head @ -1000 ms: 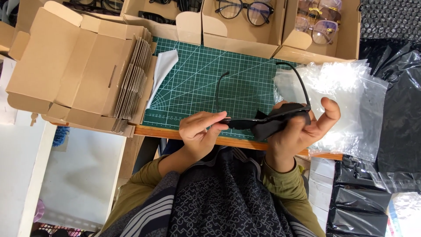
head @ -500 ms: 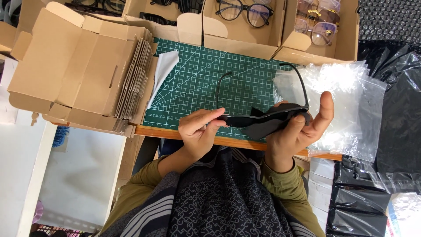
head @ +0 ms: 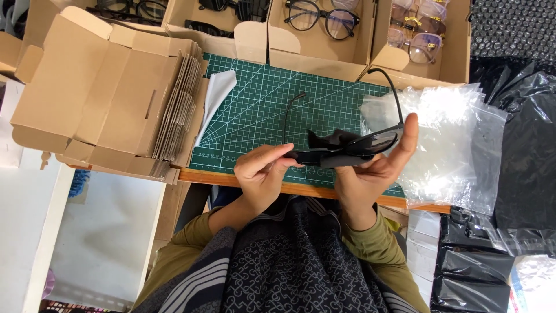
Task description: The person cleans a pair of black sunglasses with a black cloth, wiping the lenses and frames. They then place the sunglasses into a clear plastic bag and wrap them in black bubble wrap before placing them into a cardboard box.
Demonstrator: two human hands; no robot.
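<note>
Hands (head: 260, 174) around black glasses (head: 347, 148); more eyeglasses (head: 315, 17) in cardboard boxes (head: 313, 61).

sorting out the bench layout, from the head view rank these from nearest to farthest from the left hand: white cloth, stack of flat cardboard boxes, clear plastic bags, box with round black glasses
From the left hand:
1. White cloth, on the mat up and left.
2. Stack of flat cardboard boxes, farther left.
3. Box with round black glasses, at the back, and clear plastic bags, far right: too close to call.
</note>
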